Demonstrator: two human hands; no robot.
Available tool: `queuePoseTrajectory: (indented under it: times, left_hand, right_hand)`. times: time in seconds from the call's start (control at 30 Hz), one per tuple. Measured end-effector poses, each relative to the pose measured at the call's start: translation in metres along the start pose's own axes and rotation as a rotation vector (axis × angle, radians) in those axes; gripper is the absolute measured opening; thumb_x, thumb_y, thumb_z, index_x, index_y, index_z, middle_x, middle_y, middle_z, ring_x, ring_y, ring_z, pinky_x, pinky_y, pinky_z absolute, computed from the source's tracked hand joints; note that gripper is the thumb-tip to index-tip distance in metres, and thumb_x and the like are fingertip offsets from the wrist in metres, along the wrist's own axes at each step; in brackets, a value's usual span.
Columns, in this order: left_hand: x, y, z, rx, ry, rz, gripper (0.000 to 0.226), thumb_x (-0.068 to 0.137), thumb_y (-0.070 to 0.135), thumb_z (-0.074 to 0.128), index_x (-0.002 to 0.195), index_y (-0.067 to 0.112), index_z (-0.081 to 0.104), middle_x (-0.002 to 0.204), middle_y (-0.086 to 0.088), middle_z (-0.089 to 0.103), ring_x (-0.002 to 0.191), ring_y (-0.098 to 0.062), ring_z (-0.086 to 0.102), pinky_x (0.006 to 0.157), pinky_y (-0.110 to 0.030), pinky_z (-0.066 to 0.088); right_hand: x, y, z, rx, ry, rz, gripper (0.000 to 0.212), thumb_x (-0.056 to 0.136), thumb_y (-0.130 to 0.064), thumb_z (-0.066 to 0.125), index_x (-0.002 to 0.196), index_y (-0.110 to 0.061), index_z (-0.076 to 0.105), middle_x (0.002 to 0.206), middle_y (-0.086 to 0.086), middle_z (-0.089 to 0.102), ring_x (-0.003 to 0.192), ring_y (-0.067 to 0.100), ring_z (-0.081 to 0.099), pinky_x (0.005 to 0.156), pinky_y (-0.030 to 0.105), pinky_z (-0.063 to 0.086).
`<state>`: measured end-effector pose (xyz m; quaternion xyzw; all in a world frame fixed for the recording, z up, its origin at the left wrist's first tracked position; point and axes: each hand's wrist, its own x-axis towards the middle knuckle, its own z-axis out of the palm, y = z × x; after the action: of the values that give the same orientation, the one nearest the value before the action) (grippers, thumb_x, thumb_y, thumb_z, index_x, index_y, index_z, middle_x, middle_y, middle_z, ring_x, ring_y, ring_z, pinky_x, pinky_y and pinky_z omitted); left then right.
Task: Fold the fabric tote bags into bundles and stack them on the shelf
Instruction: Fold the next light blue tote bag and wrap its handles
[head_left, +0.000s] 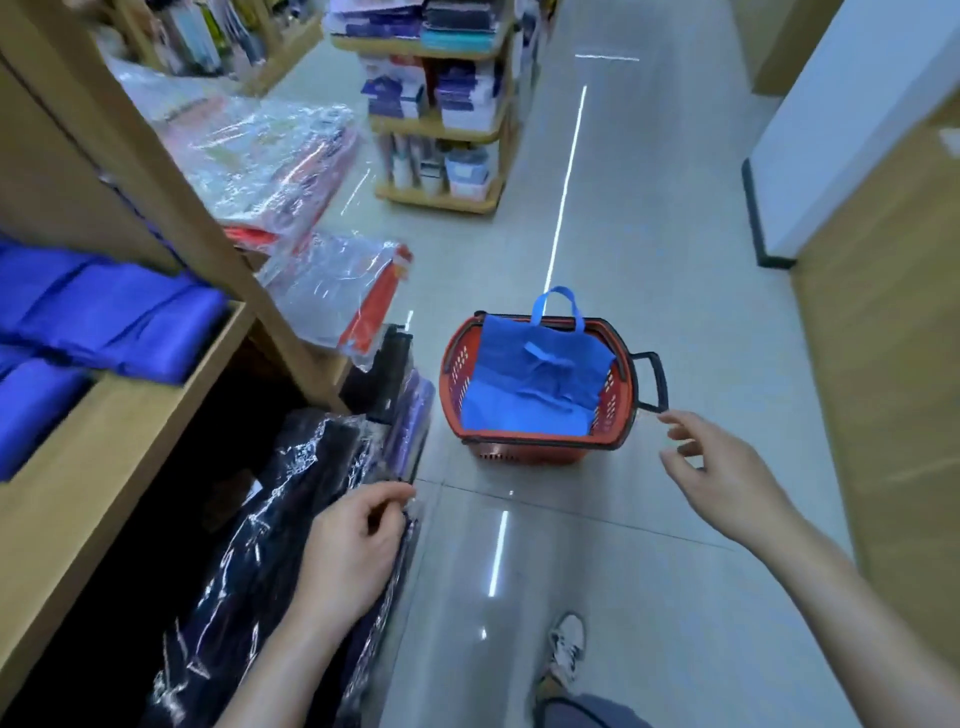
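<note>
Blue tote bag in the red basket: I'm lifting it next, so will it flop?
Probably floppy: the blue tote bag lies creased in the red basket. Likely light, being thin fabric. Its handle loop stands above the rim, an easy grab.

The left hand (353, 540) is low on the left, with its back facing up. Its fingers are curled in, and the thumb tip sits close to the first finger. It is hard to tell if it pinches anything. The bare left arm (270, 670) runs down to the bottom edge. The right hand (722, 467) reaches forward on the bare right arm (857, 613). Its fingers are loose and spread apart, holding nothing.
</note>
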<state>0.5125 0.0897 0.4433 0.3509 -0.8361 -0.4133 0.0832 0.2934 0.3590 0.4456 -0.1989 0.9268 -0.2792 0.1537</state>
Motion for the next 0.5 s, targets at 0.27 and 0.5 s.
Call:
queuePoseTrajectory:
  times: [0.27, 0.5]
  left_hand:
    - [0.114, 0.018, 0.155, 0.261, -0.239, 0.015, 0.024, 0.086, 0.006, 0.06, 0.102, 0.019, 0.074, 0.1, 0.002, 0.072, 0.093, -0.02, 0.066, 0.087, -0.032, 0.05]
    - [0.238, 0.02, 0.235, 0.299, -0.289, 0.039, 0.023, 0.09, 0.011, 0.056, 0.104, 0.017, 0.073, 0.106, -0.001, 0.072, 0.099, -0.021, 0.065, 0.087, -0.03, 0.046]
  right_hand:
    - [0.099, 0.103, 0.012, -0.03, -0.055, 0.167, 0.044, 0.096, -0.026, 0.052, 0.139, -0.018, 0.046, 0.14, 0.004, 0.052, 0.126, 0.021, 0.049, 0.102, 0.032, 0.037]
    - [0.209, 0.135, 0.061, 0.084, -0.047, 0.233, 0.031, 0.092, -0.019, 0.057, 0.123, -0.017, 0.059, 0.12, 0.004, 0.064, 0.11, 0.024, 0.06, 0.092, 0.038, 0.049]
